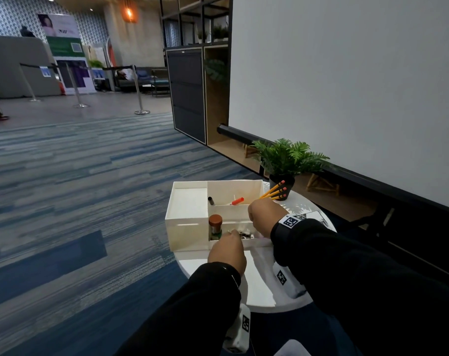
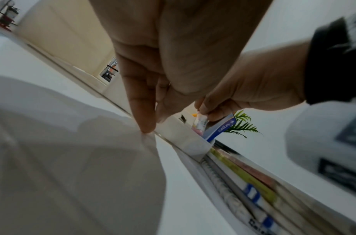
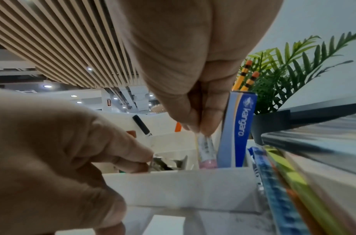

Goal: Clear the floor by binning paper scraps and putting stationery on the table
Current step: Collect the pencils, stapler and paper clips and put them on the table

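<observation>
A white compartment organizer point(image 1: 186, 227) stands on the round white table point(image 1: 290, 301). My right hand point(image 3: 201, 132) pinches the top of a small clear-wrapped pink eraser point(image 3: 206, 152), upright in the front right compartment beside a blue Kangaro box point(image 3: 237, 132). In the head view the back of my right hand point(image 1: 260, 218) hides both. My left hand point(image 3: 150, 160) reaches over the front wall and pinches a metal binder clip point(image 3: 165, 163) among the clips point(image 1: 246, 235). In the left wrist view its fingers point(image 2: 145, 124) point down at the organizer's edge.
Yellow pencils point(image 1: 273, 191), a black marker point(image 1: 211, 200), an orange-capped pen point(image 1: 237, 201) and a brown-capped bottle point(image 1: 215, 226) stand in the organizer. A potted fern point(image 1: 285, 160) is behind it and stacked notebooks point(image 3: 293, 182) lie to its right. Blue carpet point(image 1: 77, 188) lies to the left.
</observation>
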